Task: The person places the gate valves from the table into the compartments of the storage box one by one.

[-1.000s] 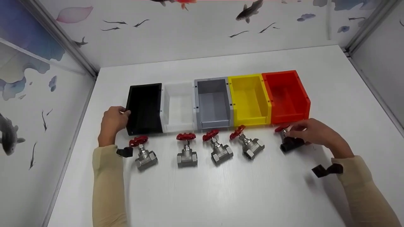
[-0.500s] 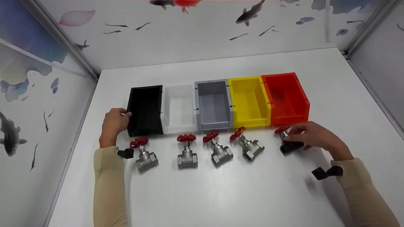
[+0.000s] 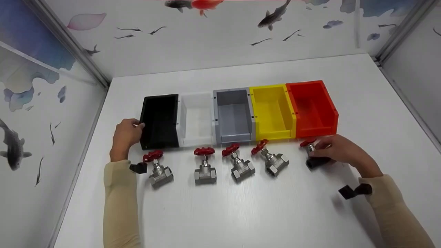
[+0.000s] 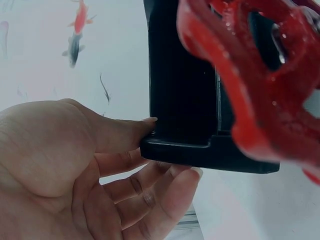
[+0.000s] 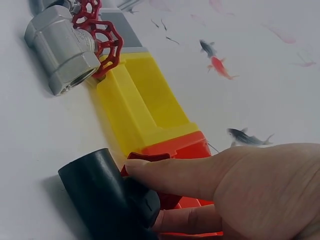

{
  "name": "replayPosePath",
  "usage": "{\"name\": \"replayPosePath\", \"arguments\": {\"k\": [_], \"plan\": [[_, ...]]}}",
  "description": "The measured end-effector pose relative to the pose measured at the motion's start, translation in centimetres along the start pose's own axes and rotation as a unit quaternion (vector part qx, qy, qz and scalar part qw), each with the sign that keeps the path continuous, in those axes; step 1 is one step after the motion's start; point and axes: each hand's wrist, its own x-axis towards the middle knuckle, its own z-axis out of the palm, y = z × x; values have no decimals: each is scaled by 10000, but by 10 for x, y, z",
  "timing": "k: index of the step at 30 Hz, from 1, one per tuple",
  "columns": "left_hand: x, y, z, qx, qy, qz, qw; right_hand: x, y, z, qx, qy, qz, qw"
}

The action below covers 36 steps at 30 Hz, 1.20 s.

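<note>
At the left end of the row, my left hand (image 3: 127, 136) pinches the side wall of a black bin (image 3: 159, 122). In the left wrist view the thumb lies on the bin's inner side and the fingers are outside and beneath the rim. On the right, my right hand (image 3: 341, 150) holds a black-bodied valve (image 3: 316, 162) with a red handwheel, below the red bin (image 3: 311, 110). The right wrist view has the thumb against the valve's neck by the wheel; other fingertips are partly hidden behind it. The valve's black body (image 5: 102, 195) lies on or close to the table.
White (image 3: 197, 119), grey (image 3: 234, 119) and yellow (image 3: 274, 110) bins stand between the black and red ones. Several steel valves with red handwheels lie in front, one (image 3: 161, 175) beside the left wrist. White panels with fish prints enclose the table (image 3: 220, 217) at back and sides.
Both hands keep their holds, and the bins and valves stay put on the table. The head view has shifted slightly, so everything appears a little lower.
</note>
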Motion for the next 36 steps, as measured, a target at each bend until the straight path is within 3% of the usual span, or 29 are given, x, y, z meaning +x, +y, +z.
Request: {"name": "replayPosePath", "arguments": {"k": [27,36], "plan": [[0,-1,-2,-61,-147,50,9999,1,1,1,-62,102,-670,9977],[0,0,-3,-70,-189,58,9998,6,11,3,185,-97,-429,9989]]}}
